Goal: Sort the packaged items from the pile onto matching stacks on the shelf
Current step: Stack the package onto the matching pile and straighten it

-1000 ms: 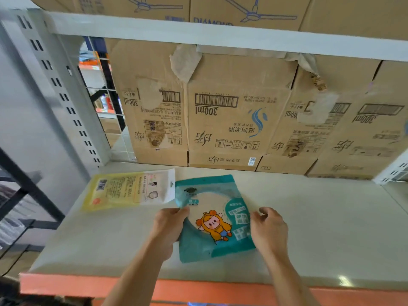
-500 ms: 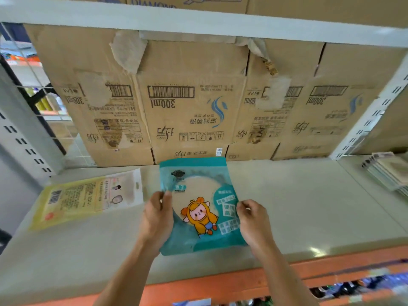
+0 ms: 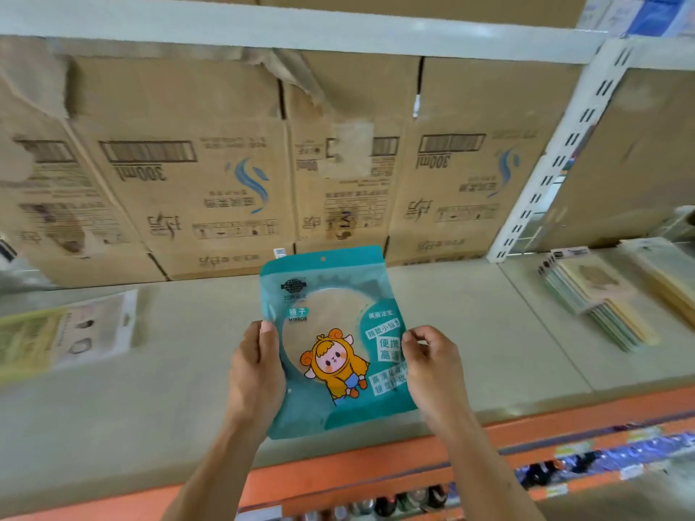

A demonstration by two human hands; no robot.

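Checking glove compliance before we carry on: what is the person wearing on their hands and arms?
Nothing that shows. The left hand and right hand are bare: no gloves, rings or markings. The left forearm and right forearm are uncovered down to the frame's lower edge, with no sleeve, watch or wristband in view.

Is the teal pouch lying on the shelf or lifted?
Lifted: the pouch, gripped by left hand and right hand, overlaps the cartons behind.

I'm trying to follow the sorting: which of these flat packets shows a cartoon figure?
The teal packet gripped by the left hand and right hand. The yellow packet at the left and the pale stack at the right lie on the shelf.
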